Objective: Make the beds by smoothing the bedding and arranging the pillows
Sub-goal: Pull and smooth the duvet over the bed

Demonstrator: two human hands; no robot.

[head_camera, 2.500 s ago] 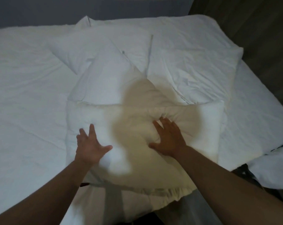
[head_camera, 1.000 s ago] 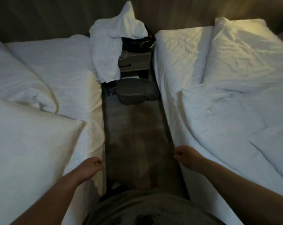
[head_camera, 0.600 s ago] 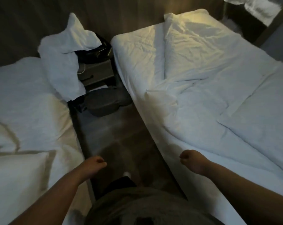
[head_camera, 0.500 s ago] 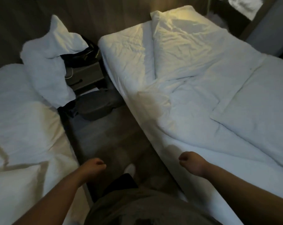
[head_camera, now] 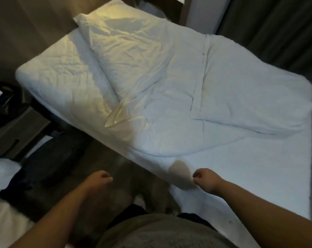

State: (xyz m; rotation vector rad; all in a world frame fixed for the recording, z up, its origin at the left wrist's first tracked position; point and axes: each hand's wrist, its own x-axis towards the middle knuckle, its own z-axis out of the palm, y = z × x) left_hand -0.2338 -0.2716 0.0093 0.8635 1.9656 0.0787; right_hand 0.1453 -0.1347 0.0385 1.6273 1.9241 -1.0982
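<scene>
I record plain white, unpatterned bedding (head_camera: 151,113), sheet (head_camera: 250,167) and pillow (head_camera: 250,90), yellow-tinted at the far-left end, a grey nightstand (head_camera: 17,129), dark brown floor (head_camera: 101,158), dark grey curtain (head_camera: 277,24) and the person's grey shirt (head_camera: 160,233)

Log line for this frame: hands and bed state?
left hand: empty, loosely curled, above floor | right hand: empty, loosely curled, over bed edge | duvet: rumpled | pillow: lying on duvet, mid-bed

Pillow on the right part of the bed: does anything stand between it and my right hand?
Nothing visible blocks it. Between the right hand and the pillow lie only the bare sheet and the rumpled edge of the duvet, on which the pillow rests. The hand holds nothing.
</scene>
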